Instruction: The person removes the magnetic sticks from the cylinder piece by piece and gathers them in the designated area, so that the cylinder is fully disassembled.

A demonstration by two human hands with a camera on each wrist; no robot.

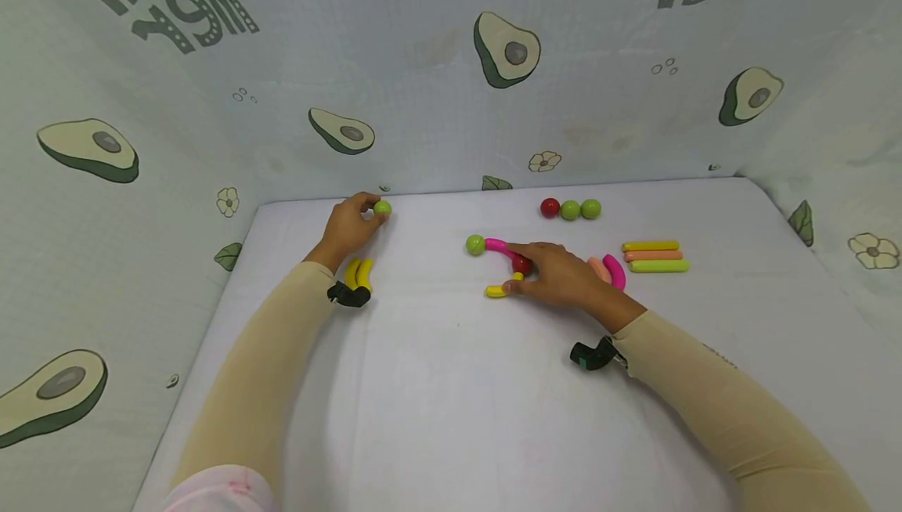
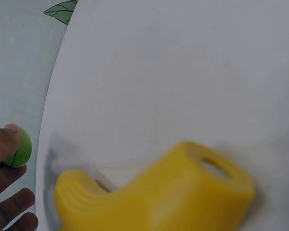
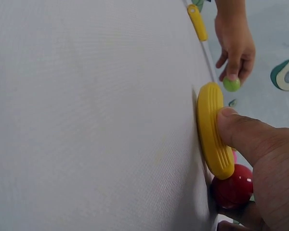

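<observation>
Near the table's back edge, my left hand point(image 1: 348, 224) pinches a light green ball point(image 1: 383, 207) between thumb and fingers. Two yellow curved sticks point(image 1: 364, 272) lie just below that wrist; they loom large in the left wrist view. At mid-table my right hand point(image 1: 560, 275) holds a joined shape. Its thumb presses the ribbed side of a yellow curved stick point(image 3: 212, 130), which meets a red ball point(image 3: 232, 187). The fingers reach over a pink curved stick point(image 1: 497, 246), partly hiding it. A second green ball point(image 1: 475, 244) sits at the pink stick's far end.
A red ball point(image 1: 550, 207) and two green balls point(image 1: 581, 209) stand in a row at the back right. Straight yellow, orange and lime sticks point(image 1: 655, 256) lie side by side at right. Pink and peach curved sticks point(image 1: 615, 271) lie behind my right wrist.
</observation>
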